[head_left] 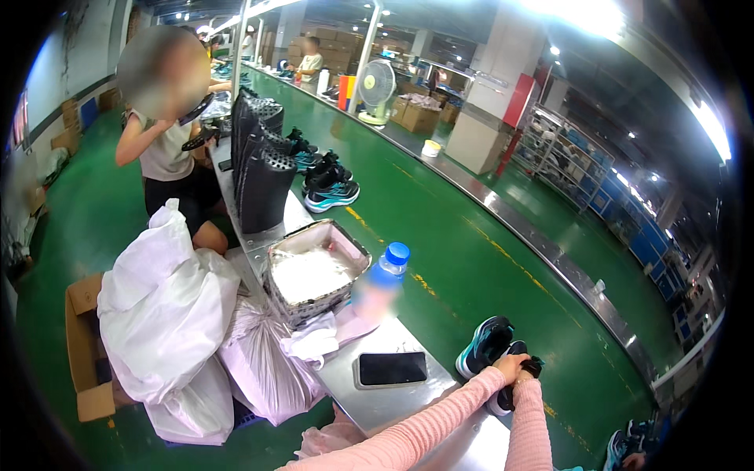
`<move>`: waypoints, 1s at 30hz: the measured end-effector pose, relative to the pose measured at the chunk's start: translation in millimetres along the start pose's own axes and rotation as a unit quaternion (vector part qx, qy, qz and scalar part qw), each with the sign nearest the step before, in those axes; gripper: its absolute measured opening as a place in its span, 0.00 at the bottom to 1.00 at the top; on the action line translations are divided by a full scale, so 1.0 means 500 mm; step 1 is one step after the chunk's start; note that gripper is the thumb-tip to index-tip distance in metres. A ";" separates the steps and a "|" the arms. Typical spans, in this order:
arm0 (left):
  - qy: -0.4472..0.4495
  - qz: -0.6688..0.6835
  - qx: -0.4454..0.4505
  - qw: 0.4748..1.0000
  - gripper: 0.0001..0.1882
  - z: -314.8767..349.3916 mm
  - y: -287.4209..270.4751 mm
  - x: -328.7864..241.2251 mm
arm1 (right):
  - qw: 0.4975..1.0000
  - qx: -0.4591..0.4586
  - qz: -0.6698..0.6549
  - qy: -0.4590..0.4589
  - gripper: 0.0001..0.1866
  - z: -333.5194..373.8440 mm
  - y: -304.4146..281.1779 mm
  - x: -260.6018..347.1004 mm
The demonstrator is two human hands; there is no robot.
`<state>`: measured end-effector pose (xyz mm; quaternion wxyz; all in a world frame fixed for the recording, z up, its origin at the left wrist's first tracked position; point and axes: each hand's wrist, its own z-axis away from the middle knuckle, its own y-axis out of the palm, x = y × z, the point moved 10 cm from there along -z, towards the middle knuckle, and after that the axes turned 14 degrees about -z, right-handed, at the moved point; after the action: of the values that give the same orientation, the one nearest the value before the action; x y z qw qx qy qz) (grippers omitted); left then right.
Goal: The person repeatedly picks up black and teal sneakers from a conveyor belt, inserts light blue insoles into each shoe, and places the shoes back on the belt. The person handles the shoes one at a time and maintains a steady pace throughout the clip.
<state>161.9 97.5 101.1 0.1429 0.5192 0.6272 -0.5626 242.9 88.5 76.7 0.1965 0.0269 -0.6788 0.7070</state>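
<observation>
My two pink-sleeved arms reach in from the lower edge. At the right of the metal ledge, my left hand and my right hand close together round the upper part of a black sneaker. Their fingers are partly hidden by each other and the shoe. A black flap-like piece sticks up beside the right hand. Just left of it stands another black sneaker with a teal and white sole. Both shoes rest on the green surface beside the ledge.
On the metal ledge lie a phone, a blue-capped bottle and a lined basket. Black boots and sneakers stand farther off. White sacks sit left, near a person holding dark soles. More sneakers are lower right.
</observation>
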 end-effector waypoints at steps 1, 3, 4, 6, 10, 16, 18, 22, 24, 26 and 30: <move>-0.010 0.020 -0.010 1.000 0.15 0.004 -0.012 0.000 | 1.000 0.000 -0.003 0.005 0.13 0.004 -0.003 0.008; -0.005 0.014 -0.017 1.000 0.15 0.003 -0.025 -0.015 | 1.000 -0.008 -0.015 0.024 0.13 0.023 -0.020 0.006; -0.004 0.009 -0.015 1.000 0.15 0.008 -0.028 -0.021 | 0.999 -0.009 -0.024 0.039 0.13 0.036 -0.026 0.001; -0.023 0.005 -0.017 1.000 0.15 0.005 -0.037 -0.013 | 0.997 -0.015 -0.056 0.048 0.13 0.058 -0.044 0.029; 0.101 -0.115 -0.207 0.966 0.14 0.037 -0.093 -0.095 | 0.941 -0.245 -0.137 -0.187 0.12 0.239 -0.129 0.082; 0.088 -0.347 0.134 0.924 0.06 0.026 0.034 -0.208 | 0.927 -0.205 -0.276 -0.152 0.14 0.538 -0.073 -0.040; 0.130 -0.412 0.196 0.880 0.06 0.011 0.081 -0.165 | 0.911 -0.178 -0.361 -0.093 0.11 0.585 -0.034 -0.076; 0.029 -0.443 0.468 0.764 0.17 0.036 0.139 -0.095 | 0.893 -0.188 -0.399 -0.090 0.11 0.658 -0.040 -0.093; -0.126 -0.381 0.499 0.768 0.18 0.030 0.166 0.023 | 0.898 -0.215 -0.372 -0.094 0.11 0.673 -0.043 -0.087; -0.204 -0.366 0.551 0.722 0.24 0.071 0.123 -0.063 | 0.905 -0.248 -0.337 -0.072 0.09 0.679 -0.043 -0.108; -0.038 -0.481 0.529 0.698 0.21 0.029 0.168 0.051 | 0.901 -0.283 -0.301 -0.130 0.04 0.659 -0.074 -0.060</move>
<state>213.5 83.4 30.3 -0.4221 0.1151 0.3844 -0.8129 207.0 -238.3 127.8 0.3093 0.2650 -0.8296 0.3820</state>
